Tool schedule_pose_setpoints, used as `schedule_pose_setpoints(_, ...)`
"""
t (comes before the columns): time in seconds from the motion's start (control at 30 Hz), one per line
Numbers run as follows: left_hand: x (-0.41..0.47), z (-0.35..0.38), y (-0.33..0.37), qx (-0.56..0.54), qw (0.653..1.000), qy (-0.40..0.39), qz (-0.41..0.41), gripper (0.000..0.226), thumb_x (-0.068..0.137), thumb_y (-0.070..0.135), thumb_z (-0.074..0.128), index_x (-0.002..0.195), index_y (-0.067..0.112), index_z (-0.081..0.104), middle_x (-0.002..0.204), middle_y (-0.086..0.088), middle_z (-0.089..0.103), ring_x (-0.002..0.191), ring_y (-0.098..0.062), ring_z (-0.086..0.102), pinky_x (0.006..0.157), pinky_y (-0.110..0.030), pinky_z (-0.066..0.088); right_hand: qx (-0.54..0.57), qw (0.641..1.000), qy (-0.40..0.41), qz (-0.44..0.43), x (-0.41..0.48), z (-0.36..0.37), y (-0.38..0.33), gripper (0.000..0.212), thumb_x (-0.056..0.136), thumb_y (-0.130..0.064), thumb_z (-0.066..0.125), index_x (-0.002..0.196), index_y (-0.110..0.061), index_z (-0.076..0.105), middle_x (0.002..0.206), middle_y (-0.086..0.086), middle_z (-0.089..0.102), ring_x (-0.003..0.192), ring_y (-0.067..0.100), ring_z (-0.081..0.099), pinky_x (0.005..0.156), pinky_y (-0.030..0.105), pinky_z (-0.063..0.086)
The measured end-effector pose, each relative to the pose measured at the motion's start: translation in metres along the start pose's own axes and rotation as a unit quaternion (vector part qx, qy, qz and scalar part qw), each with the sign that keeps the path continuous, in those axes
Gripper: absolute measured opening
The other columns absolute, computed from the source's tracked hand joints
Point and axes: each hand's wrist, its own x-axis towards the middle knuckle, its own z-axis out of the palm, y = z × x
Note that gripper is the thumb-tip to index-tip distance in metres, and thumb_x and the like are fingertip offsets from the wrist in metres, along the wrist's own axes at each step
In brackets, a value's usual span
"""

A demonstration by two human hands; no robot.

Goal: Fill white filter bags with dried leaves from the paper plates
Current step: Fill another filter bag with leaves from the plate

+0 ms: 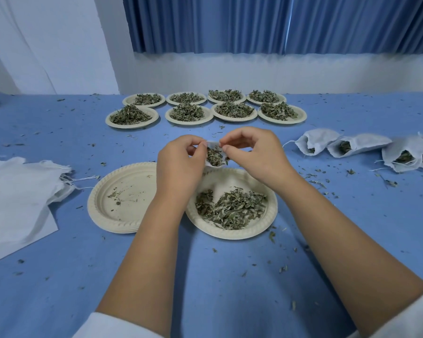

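My left hand (180, 164) and my right hand (253, 154) hold one white filter bag (215, 154) between them, above the far rim of a paper plate (270, 215). Each hand pinches one side of the bag's open mouth. Dried green leaves show inside the mouth. The plate below holds a loose heap of dried leaves (232, 208). To its left lies a paper plate (122, 198) with only a few crumbs.
Several leaf-filled plates (132, 117) stand in two rows at the back of the blue table. Filled bags (314, 142) lie at the right, a pile of flat unfilled bags (17, 191) at the left. Leaf crumbs are scattered over the cloth.
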Motion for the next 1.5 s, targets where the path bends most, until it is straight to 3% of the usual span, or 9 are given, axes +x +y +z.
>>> schedule_pose_setpoints(0.1,0.001,0.0,-0.001,-0.012,1.0,0.002,-0.002,0.012,0.092,0.026,0.061,0.086,0.03,0.07,0.07,0.013,0.063,0.063,0.007,0.055,0.055,-0.007,0.036,0.013,1.0,0.009,0.022,0.001,0.0,0.003,0.013,0.083,-0.014,0.076,0.091,-0.022,0.07,0.093,-0.006,0.071,0.08,0.005,0.065,0.073,0.013,0.051)
schedule_pose_setpoints(0.3,0.001,-0.002,0.0,-0.043,0.999,-0.013,0.002,0.011,0.092,0.025,0.063,0.087,0.029,0.071,0.068,0.013,0.062,0.06,0.01,0.054,0.056,-0.006,0.039,0.145,0.967,-0.097,0.186,0.002,0.008,0.012,0.049,0.08,-0.019,0.08,0.125,-0.018,0.06,0.115,0.005,0.065,0.095,0.018,0.07,0.073,0.029,0.06)
schedule_pose_setpoints(0.4,-0.001,-0.002,0.001,-0.029,0.998,-0.041,0.024,0.011,0.091,0.026,0.063,0.085,0.029,0.072,0.066,0.011,0.062,0.053,0.004,0.052,0.055,-0.012,0.041,0.2,0.957,-0.091,0.188,0.002,0.01,0.015,0.024,0.082,-0.006,0.076,0.104,-0.01,0.068,0.092,0.009,0.074,0.075,0.02,0.071,0.067,0.03,0.059)
schedule_pose_setpoints(0.53,-0.006,0.001,0.007,-0.036,0.99,-0.115,0.068,0.016,0.088,0.024,0.066,0.078,0.034,0.071,0.064,0.01,0.064,0.047,0.002,0.051,0.052,-0.01,0.039,0.098,0.977,-0.054,0.181,-0.001,0.016,0.02,0.008,0.082,-0.005,0.072,0.089,-0.005,0.068,0.077,0.014,0.071,0.071,0.026,0.066,0.07,0.045,0.056)
schedule_pose_setpoints(0.63,-0.009,0.004,0.009,0.007,0.987,-0.133,0.092,0.018,0.088,0.024,0.067,0.077,0.037,0.071,0.061,0.019,0.062,0.051,0.005,0.053,0.052,-0.007,0.036,0.063,0.979,-0.053,0.187,-0.004,0.019,0.019,0.004,0.084,-0.008,0.07,0.083,-0.007,0.066,0.069,0.012,0.067,0.064,0.025,0.061,0.062,0.041,0.05)
schedule_pose_setpoints(0.77,-0.003,0.0,0.002,0.02,0.995,-0.074,0.063,0.011,0.091,0.024,0.063,0.087,0.027,0.073,0.062,0.016,0.059,0.051,0.007,0.05,0.051,-0.009,0.035,0.132,0.964,-0.093,0.212,0.001,0.007,0.013,0.013,0.086,-0.012,0.073,0.098,-0.009,0.069,0.088,0.012,0.071,0.071,0.017,0.069,0.061,0.031,0.058)
schedule_pose_setpoints(0.93,-0.002,-0.002,0.0,0.019,0.998,-0.029,0.043,0.013,0.093,0.027,0.061,0.092,0.024,0.073,0.066,0.014,0.058,0.052,0.005,0.049,0.06,-0.025,0.043,0.206,0.929,-0.149,0.27,0.007,-0.009,0.008,0.013,0.089,-0.001,0.064,0.102,-0.004,0.065,0.092,0.006,0.066,0.069,0.013,0.07,0.068,0.024,0.059)
schedule_pose_setpoints(1.17,-0.001,-0.002,0.0,0.032,0.998,-0.025,0.037,0.014,0.093,0.028,0.06,0.093,0.024,0.073,0.066,0.013,0.058,0.053,0.0,0.048,0.06,-0.025,0.04,0.212,0.938,-0.093,0.257,0.006,-0.019,0.001,0.015,0.08,-0.002,0.076,0.083,-0.004,0.062,0.062,0.007,0.069,0.052,0.011,0.066,0.052,0.015,0.053)
schedule_pose_setpoints(1.5,-0.002,-0.001,-0.001,0.032,0.999,-0.021,0.036,0.013,0.093,0.029,0.061,0.093,0.025,0.073,0.066,0.013,0.058,0.053,0.0,0.05,0.058,-0.024,0.041,0.309,0.925,-0.081,0.204,0.004,-0.016,-0.011,0.009,0.093,0.003,0.056,0.096,0.0,0.063,0.094,0.018,0.075,0.092,0.024,0.074,0.067,0.023,0.058)
